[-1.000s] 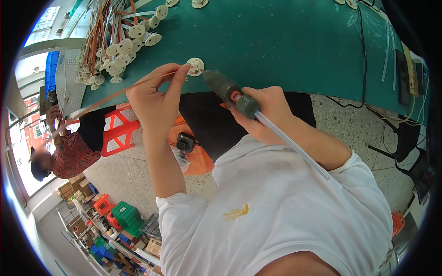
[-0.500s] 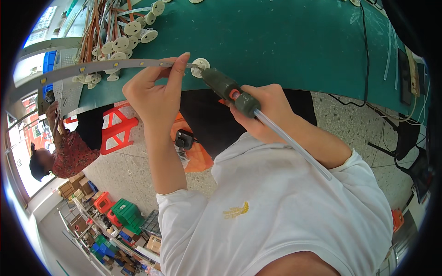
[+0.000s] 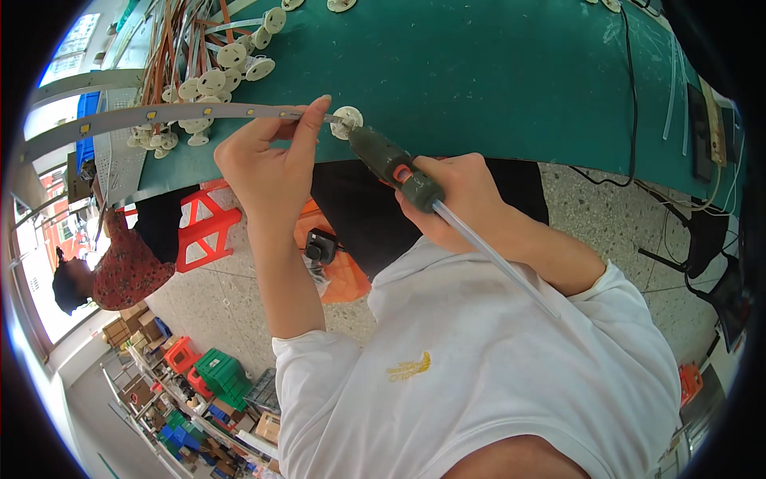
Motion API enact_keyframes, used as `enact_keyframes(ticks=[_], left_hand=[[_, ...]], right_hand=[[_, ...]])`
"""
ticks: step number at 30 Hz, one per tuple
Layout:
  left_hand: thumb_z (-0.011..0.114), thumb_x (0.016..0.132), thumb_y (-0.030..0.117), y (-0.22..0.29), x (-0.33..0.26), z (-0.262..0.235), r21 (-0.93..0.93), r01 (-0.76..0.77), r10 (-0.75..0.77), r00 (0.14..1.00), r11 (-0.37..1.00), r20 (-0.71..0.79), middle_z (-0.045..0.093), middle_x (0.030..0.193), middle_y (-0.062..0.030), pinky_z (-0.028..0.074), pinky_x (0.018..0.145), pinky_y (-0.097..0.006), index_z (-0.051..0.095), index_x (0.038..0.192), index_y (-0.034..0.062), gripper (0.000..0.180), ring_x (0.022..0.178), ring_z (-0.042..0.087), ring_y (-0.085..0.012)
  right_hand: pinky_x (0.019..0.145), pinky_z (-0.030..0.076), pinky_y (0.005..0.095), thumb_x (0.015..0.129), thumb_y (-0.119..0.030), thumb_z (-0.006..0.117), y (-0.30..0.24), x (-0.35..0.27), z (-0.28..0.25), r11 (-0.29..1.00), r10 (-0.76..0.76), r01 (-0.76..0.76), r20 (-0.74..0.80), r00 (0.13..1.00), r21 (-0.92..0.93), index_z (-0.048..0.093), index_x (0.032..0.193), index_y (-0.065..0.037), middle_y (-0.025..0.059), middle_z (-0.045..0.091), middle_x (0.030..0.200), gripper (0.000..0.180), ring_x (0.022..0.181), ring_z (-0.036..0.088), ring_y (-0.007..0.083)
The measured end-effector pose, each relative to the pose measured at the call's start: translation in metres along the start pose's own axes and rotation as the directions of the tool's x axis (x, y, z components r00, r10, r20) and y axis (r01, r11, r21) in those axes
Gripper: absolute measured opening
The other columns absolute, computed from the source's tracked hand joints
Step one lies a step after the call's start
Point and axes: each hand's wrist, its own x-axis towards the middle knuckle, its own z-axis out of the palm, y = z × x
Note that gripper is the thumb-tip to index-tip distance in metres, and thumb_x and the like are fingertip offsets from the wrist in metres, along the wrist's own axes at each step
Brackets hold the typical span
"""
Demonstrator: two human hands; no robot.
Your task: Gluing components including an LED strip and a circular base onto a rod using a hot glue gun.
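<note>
A white LED strip [image 3: 183,113] with yellow chips is pinched between the thumb and fingers of my left hand [image 3: 267,168]. It bows away past the left side, and its short end reaches a white round plastic disc [image 3: 347,115] on the green table. My right hand [image 3: 463,195] is wrapped round a dark green glue gun [image 3: 381,154]. The gun's nozzle is at the disc, by the strip's end; whether it touches I cannot tell. A clear glue stick [image 3: 501,262] runs out of the gun's back end toward my shirt.
Several strips with white discs [image 3: 211,82] are heaped at the back left of the green table [image 3: 479,80]. A black cable [image 3: 630,96] crosses its right side. At the left a person [image 3: 120,263] sits near a red stool [image 3: 209,231]. A small black camera [image 3: 321,246] is by my lap.
The nozzle and the strip's end stay together at the disc. The view has shifted slightly, and the back end of the gun has swung a little left and down.
</note>
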Motion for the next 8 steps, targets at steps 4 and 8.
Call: enact_keyframes(ticks=[4, 8], left_hand=[[0.083, 0.083, 0.02, 0.0023, -0.0009, 0.0013, -0.009, -0.002, 0.002, 1.0, 1.0, -0.008, 0.069, 0.061, -0.0052, 0.041, 0.051, -0.022, 0.079, 0.084, 0.0023, 0.018, 0.052, 0.06, -0.0083], [0.084, 0.083, 0.02, 0.0065, -0.0017, 0.0009, 0.009, 0.007, -0.007, 1.0, 1.0, 0.003, 0.069, 0.061, -0.0051, 0.041, 0.051, -0.022, 0.079, 0.084, 0.0027, 0.018, 0.052, 0.06, -0.0082]], right_hand=[[0.05, 0.045, 0.0378, 0.076, -0.008, 0.075, -0.0006, -0.0022, -0.0008, 1.0, 0.001, -0.001, -0.015, 1.0, 0.01, 0.062, 0.077, -0.003, 0.0134, 0.059, 0.062, 0.014, 0.054, 0.059, 0.0343], [0.051, 0.046, 0.0378, 0.076, -0.009, 0.075, 0.0002, -0.0047, -0.0017, 1.0, -0.003, 0.003, -0.017, 1.0, 0.025, 0.064, 0.079, -0.003, 0.0137, 0.061, 0.064, 0.013, 0.055, 0.06, 0.0336]])
